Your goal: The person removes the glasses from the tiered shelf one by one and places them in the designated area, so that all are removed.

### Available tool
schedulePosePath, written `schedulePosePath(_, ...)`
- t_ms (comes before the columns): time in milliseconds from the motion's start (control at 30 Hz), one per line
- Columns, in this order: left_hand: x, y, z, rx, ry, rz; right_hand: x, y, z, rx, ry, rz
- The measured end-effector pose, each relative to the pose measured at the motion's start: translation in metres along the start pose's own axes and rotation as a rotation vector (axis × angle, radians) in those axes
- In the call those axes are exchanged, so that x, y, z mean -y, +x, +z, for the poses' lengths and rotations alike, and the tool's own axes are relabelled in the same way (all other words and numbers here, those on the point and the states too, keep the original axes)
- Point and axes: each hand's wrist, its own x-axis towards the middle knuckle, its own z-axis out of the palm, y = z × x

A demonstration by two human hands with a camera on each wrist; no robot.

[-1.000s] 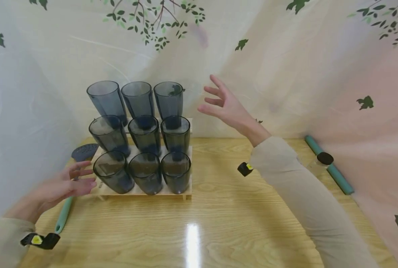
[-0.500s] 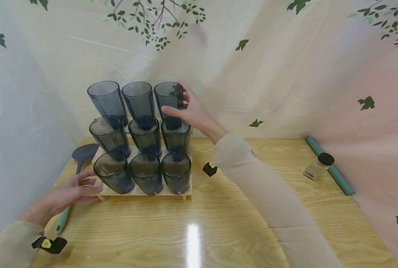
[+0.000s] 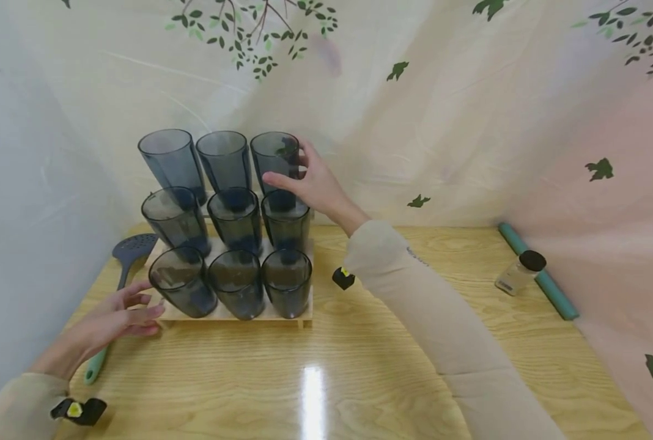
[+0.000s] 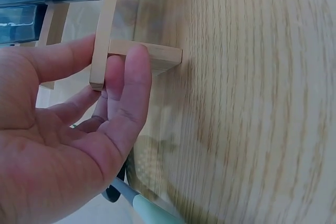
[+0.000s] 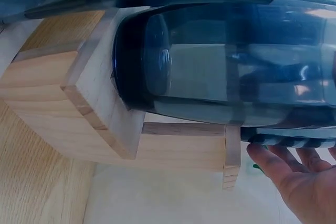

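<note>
Nine dark tinted glasses stand in three stepped rows on a wooden rack [image 3: 277,316]. At the back right glass [image 3: 271,164], my right hand [image 3: 323,189] has its thumb in front and its fingers round the right side. The right wrist view shows that hand [image 5: 310,182] touching the glass [image 5: 294,136] beyond a nearer one [image 5: 199,66]. My left hand [image 3: 103,324] is at the rack's front left corner. In the left wrist view, the left hand [image 4: 68,135] pinches the rack's board [image 4: 106,32] between thumb and fingers, beside a short wooden foot [image 4: 163,55].
A slotted turner [image 3: 134,246] with a green handle lies left of the rack, partly behind my left hand. At the right, a clear jar with a black lid [image 3: 532,261] lies tilted against a green rod [image 3: 557,295]. A patterned sheet hangs behind the wooden table [image 3: 392,366].
My right hand has moved left from beside the rack and taken hold of the back right glass. My left hand has come lower, to the rack's corner. The head view has shifted slightly.
</note>
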Motion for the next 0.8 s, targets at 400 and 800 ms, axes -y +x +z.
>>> schedulePosePath(400,-0.002,-0.003,-0.001,-0.004,0.034,-0.011,0.003,-0.001,-0.002,0.017,0.045,-0.020)
schedulePosePath(800,-0.007,-0.001,-0.010,0.047,0.033,-0.021,0.005,-0.004,-0.021,-0.031,0.078,0.015)
